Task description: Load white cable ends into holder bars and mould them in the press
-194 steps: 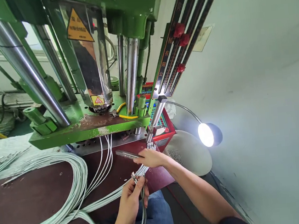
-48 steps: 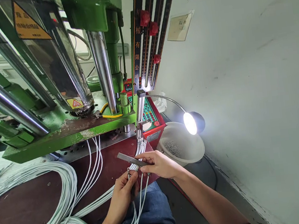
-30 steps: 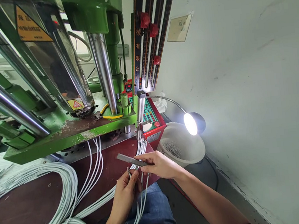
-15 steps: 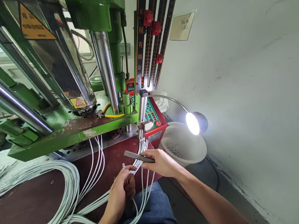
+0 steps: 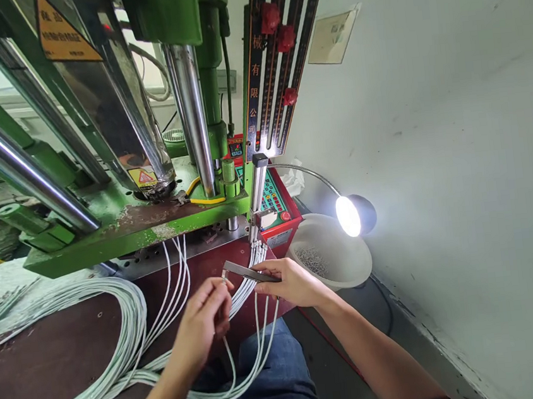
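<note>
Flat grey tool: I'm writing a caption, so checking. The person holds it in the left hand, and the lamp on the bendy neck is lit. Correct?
Wrong hand: the head view shows the flat grey tool in the right hand, while the left hand holds a cable end. The lamp on the bendy neck is lit.

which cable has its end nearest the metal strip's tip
The one whose end the left hand pinches; others hang beneath the right hand or lie in the coil on the table.
</note>
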A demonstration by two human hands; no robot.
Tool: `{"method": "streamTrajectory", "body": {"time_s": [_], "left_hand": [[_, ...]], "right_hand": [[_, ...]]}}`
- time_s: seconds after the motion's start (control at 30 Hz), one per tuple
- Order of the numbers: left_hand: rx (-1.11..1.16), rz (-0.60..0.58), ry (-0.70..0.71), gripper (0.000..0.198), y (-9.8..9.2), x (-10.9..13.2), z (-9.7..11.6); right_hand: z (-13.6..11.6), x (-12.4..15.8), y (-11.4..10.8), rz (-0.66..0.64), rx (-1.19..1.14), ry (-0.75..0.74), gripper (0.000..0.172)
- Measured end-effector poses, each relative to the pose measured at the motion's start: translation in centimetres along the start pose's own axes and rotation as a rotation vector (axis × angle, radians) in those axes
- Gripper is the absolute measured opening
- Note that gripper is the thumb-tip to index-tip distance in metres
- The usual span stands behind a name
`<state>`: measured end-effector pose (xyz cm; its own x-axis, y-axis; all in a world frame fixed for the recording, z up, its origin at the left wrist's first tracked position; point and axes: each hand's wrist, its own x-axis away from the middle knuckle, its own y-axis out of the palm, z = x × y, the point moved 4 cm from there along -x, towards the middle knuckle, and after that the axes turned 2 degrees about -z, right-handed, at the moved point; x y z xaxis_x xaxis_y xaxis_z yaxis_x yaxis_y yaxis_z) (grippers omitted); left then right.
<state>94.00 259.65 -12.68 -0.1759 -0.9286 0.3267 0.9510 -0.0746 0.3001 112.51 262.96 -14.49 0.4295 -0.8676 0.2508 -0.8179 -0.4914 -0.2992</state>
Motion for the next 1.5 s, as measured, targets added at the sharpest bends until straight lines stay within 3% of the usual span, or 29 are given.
{"method": "streamTrajectory", "body": {"time_s": [0.1,0.23,0.6,1.27,1.5], "left_hand": [[0.001,-0.070,-0.101,0.026,1.3,-0.4,-3.2],[0.026,-0.128,-0.124,0.031,1.7,-0.7,-4.7],[0.049,-0.125,-0.123,0.029,1.2,-1.0,-4.8],[0.031,-0.041,-0.157,0.021,1.0,-2.0,-4.9],[-0.125,0.013,-0.055,0.026,-0.2,-2.2,-5.5]], "right_hand": [[-0.8,0.0,0.1,0.017,-0.039,-0.037,0.040],[-1.0,0.0,0.4,0.003,-0.032,-0.049,0.042],[-1.3,-0.1,0.7,-0.020,0.022,-0.094,0.028],[-1.4,0.0,1.0,-0.031,0.180,-0.137,0.039],[0.5,-3.5,0.7,-0.230,0.136,-0.036,0.038]]}}
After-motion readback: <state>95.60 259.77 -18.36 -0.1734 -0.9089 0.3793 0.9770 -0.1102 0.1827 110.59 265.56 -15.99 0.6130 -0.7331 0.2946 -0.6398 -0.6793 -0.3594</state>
